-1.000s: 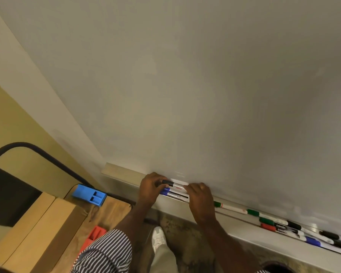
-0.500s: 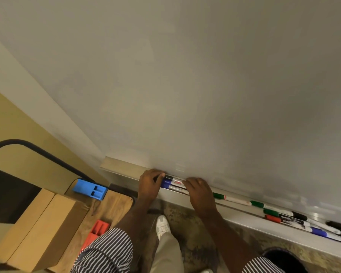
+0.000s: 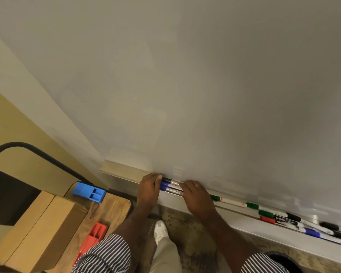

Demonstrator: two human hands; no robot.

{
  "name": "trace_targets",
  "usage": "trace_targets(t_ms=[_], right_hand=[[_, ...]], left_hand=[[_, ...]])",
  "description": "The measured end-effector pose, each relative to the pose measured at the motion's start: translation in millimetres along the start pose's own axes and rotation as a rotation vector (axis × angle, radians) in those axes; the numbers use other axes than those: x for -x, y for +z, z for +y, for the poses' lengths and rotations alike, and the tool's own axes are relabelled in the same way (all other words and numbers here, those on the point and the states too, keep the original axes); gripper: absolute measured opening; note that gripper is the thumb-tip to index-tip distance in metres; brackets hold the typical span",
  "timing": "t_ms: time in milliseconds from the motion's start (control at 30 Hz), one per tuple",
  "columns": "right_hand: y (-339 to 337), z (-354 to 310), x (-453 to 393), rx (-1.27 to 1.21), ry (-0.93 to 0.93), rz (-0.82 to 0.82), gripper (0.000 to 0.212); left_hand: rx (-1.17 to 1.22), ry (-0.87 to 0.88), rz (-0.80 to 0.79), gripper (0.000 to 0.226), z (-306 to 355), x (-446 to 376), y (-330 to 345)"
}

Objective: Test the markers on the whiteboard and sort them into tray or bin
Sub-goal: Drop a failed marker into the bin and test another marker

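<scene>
A small bunch of markers [image 3: 170, 185], one with a black cap and two with blue caps, lies at the left part of the whiteboard tray [image 3: 122, 172]. My left hand [image 3: 148, 191] curls round their cap ends. My right hand [image 3: 196, 197] covers and grips their other ends. More markers lie along the tray to the right: a green-capped marker [image 3: 227, 200], then a row of green, red, black and blue ones [image 3: 280, 219]. The whiteboard [image 3: 185, 85] above bears no marks. A dark bin rim [image 3: 283, 260] shows at the bottom right.
A wooden table [image 3: 114, 208] at the left carries a blue plastic block [image 3: 89, 191], a red plastic block [image 3: 96, 233] and cardboard boxes [image 3: 41, 229]. A black curved chair frame [image 3: 37, 151] stands behind it. My shoe [image 3: 160, 230] is on the speckled floor.
Both hands stay on the same bunch of markers in the tray. My view has shifted a little, bringing the bin's rim in at the bottom right.
</scene>
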State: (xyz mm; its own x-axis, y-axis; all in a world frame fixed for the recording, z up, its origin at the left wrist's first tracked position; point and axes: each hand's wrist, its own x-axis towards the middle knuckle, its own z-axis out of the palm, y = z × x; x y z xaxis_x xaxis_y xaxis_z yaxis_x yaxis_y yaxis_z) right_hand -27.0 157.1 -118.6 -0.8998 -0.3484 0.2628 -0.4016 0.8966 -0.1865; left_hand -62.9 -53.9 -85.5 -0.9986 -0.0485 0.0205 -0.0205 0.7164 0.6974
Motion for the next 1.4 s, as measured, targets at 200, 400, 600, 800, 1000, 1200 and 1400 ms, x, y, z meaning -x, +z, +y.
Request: trace_targets(t_ms=[200, 400, 600, 800, 1000, 1200, 1400], right_hand=[[-11.1, 5.5, 1.0, 0.027, -0.021, 0.036, 0.039], [-38.7, 17.8, 19.5, 0.060, 0.031, 0.076, 0.042], [-64.3, 51.6, 63.3, 0.121, 0.165, 0.007, 0.046], [-78.6, 83.4, 112.8, 0.143, 0.293, -0.026, 0.040], [-69.9, 93.1, 128.7, 0.200, 0.264, -0.078, 0.054], [-59.8, 98.6, 124.9, 0.223, 0.188, -0.035, 0.043], [-66.1, 100.7, 120.1, 0.140, 0.211, -0.015, 0.043]], left_hand=[[-0.108, 0.257, 0.092, 0.028, 16.0, 1.8, -10.6], [-0.030, 0.403, -0.002, 0.038, 37.1, 14.6, 14.6], [0.017, 0.551, -0.143, 0.035, 75.1, 39.6, 59.1], [-0.099, 0.770, -0.275, 0.043, 108.2, 58.7, 104.7], [-0.334, 0.745, -0.318, 0.046, 110.2, 75.1, 122.3], [-0.351, 0.755, -0.338, 0.045, 110.5, 72.9, 119.2], [-0.326, 0.777, -0.301, 0.043, 117.2, 61.3, 117.2]])
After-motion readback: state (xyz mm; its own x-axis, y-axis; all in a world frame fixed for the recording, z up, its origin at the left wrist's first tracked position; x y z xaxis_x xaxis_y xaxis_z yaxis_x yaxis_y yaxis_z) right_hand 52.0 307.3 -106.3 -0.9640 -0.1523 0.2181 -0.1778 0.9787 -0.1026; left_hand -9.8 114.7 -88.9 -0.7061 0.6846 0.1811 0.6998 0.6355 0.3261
